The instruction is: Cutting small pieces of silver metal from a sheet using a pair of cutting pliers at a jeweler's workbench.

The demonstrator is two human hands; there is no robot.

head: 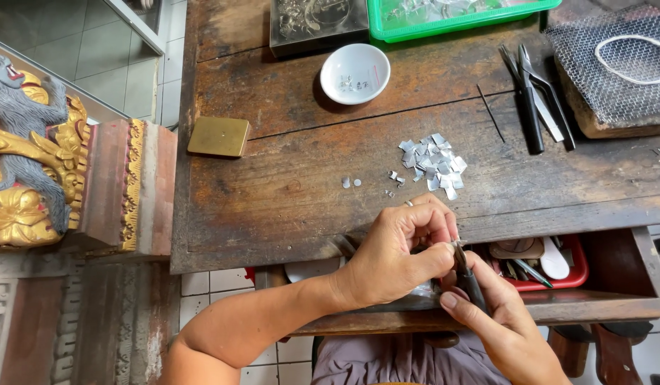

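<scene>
1. Head view, far left: carved red and gold ornament (30, 164) with a grey animal figure, standing off the table edge over a tiled floor.
2. Wooden workbench (287, 192), worn and dark. A flat brass-coloured square block (218, 136) lies near its left edge.
3. Top centre: dark rectangular tray (317, 23) of small metal bits; just below it a white round bowl (355, 73) with a few tiny pieces inside. No readable labels.
4. Top, right of the tray: green plastic tray (444, 20) holding shiny scraps.
5. Mid-bench: pile of small silver metal squares (434, 164), with a few loose silver discs (351, 182) to its left, well apart from the bowl.
6. Left hand (394, 260) at the bench's front edge, fingers curled in tight, thumb and forefinger pinched close on something very small at the tool's tip; can't tell what the piece is.
7. Right hand (497, 324) just beside and touching the left, fingers wrapped shut around a dark-handled tool (467, 274), tip up toward the left fingertips.
8. Behind the hands: open drawer with a red tray (574, 274) of tools.
9. Right of the pile: thin dark pin (491, 113), then black-handled pliers and snips (535, 96) side by side.
10. Far right: wire mesh pad (608, 64) on a block, a white ring (633, 60) resting on it.
</scene>
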